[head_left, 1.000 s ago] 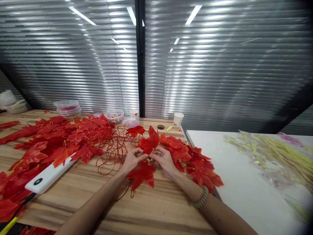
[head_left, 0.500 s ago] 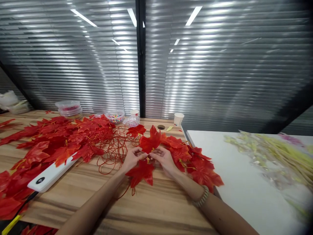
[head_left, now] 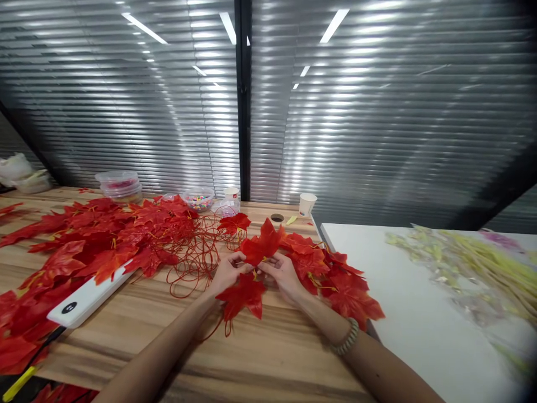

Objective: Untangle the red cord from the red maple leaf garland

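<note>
Both my hands meet over the wooden table, fingertips close together. An upper red maple leaf [head_left: 262, 243] stands up between them, its yellow stem end at the fingertips. My right hand [head_left: 282, 274] pinches at the base of this leaf. My left hand [head_left: 229, 273] is closed at the stem of a lower red maple leaf [head_left: 243, 296], which hangs towards me. Which strand lies between the left fingers is partly hidden. A thin red cord [head_left: 229, 327] loops out below the lower leaf. More of the tangled red cord [head_left: 197, 252] lies left of my left hand.
A big heap of red leaves [head_left: 96, 235] covers the left side, partly over a white power bank-like device [head_left: 90, 299]. Another leaf pile [head_left: 339, 280] lies by my right forearm. Behind are a bead bowl [head_left: 199, 200], a paper cup [head_left: 307, 205] and a table hole [head_left: 277, 217].
The upper leaf has tilted slightly right and lower between my fingers. My hands stay in nearly the same place.
</note>
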Demonstrator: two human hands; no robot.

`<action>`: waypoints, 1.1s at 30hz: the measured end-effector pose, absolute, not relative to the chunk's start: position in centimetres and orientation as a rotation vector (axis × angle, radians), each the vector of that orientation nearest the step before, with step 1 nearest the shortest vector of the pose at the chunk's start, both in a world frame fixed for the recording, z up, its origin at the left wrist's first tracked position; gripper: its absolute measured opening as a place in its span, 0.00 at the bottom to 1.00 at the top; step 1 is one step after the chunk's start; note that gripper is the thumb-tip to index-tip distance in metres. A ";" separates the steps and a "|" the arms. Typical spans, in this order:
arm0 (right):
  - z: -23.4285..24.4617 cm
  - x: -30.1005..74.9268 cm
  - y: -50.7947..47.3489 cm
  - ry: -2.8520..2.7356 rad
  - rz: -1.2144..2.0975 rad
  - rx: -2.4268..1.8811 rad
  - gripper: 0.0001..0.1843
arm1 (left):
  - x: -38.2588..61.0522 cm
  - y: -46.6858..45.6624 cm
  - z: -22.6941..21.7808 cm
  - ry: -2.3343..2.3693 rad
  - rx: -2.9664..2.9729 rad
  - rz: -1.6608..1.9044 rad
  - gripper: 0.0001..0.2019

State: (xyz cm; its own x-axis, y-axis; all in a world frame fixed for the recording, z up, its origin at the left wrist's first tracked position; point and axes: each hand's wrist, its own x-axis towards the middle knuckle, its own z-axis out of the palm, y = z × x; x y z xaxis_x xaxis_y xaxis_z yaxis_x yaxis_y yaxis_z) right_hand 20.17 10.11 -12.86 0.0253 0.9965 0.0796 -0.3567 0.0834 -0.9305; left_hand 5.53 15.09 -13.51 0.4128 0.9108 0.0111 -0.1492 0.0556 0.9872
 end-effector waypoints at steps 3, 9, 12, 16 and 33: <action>-12.7 20.1 10.1 -0.944 1.297 -0.901 0.14 | 5.4 15.2 -12.9 0.817 1.252 0.993 0.14; -12.7 20.1 10.1 -0.954 1.242 -0.935 0.12 | 5.2 15.3 -12.1 0.853 1.231 1.054 0.14; -12.7 20.1 10.1 -0.964 1.237 -0.969 0.11 | 5.1 15.4 -12.1 0.866 1.263 1.033 0.14; -12.8 20.2 10.2 -0.971 1.226 -0.975 0.10 | 4.9 15.3 -12.3 0.842 1.325 0.939 0.14; -13.6 21.2 11.6 -0.638 0.910 -0.917 0.15 | 3.4 13.5 -7.3 0.819 1.552 1.114 0.14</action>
State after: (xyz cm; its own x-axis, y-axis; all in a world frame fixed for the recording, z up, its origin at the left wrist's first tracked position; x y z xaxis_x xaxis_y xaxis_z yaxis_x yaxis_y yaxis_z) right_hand 21.20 11.59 -13.61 0.4818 0.8717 0.0893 -0.3813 0.3003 -0.8743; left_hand 3.40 13.48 -7.26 0.3420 0.9057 0.2506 -0.0313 -0.2555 0.9663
